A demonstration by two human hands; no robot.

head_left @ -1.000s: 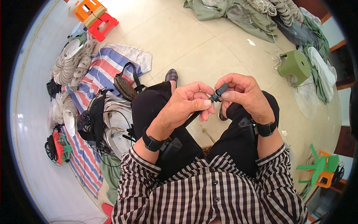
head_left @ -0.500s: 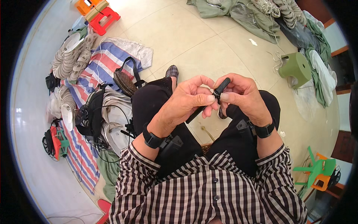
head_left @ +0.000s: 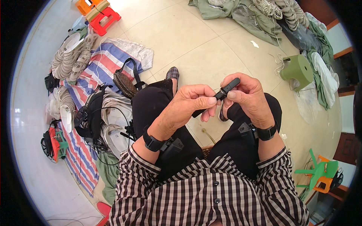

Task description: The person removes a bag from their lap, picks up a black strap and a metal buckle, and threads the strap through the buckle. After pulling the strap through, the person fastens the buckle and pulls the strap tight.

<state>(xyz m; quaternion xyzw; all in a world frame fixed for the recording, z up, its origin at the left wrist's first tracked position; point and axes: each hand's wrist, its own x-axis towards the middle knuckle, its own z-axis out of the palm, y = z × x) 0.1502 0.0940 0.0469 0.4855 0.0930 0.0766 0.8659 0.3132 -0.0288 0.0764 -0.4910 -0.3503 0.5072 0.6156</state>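
Observation:
Above my knees, both hands hold a slim black strap-like piece (head_left: 229, 86) with a narrow, clip-like middle; its exact kind is unclear. Its upper end slants up to the right, between the thumb and fingers of my right hand (head_left: 252, 98). Thumb and index finger of my left hand (head_left: 188, 102) pinch it near the middle. The lower end emerges beneath the left fingers, largely covered by them. Each wrist wears a black band, the left one (head_left: 152, 144) and the right one (head_left: 267, 133), with a dark block attached beside it.
A striped sheet (head_left: 83, 150) lies at left, bearing a brown bag (head_left: 125, 85), black cables and stacked pale material (head_left: 67, 60). A red stool (head_left: 105, 22) stands far left. On the right are an olive stool (head_left: 298, 72) and a green chair-like seat (head_left: 320, 171). Green cloth (head_left: 256, 26) is heaped far right.
The black piece has turned flatter, its upper end swinging right and its lower end now less exposed. My fingers have shifted slightly along it. The whole view has drifted a little.

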